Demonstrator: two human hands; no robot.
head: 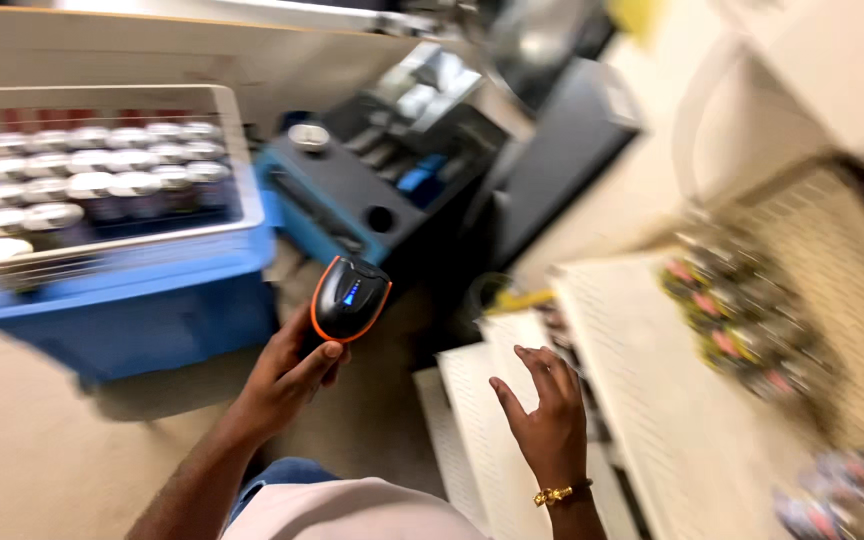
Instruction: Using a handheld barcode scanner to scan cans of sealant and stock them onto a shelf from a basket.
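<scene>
L hand grips scanner, centre | R hand spread, empty, over white shelf lower right | risk: view blurred, scanner may slip or knock cans upper left

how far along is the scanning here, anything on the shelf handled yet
Done: nothing shows as finished; the cans sit packed in rows in the blue crate. In hand: the left hand holds a black and orange scanner, lit blue; the right hand hovers open over the white shelf. Left: the blurred shelf packets lie untouched.
</scene>
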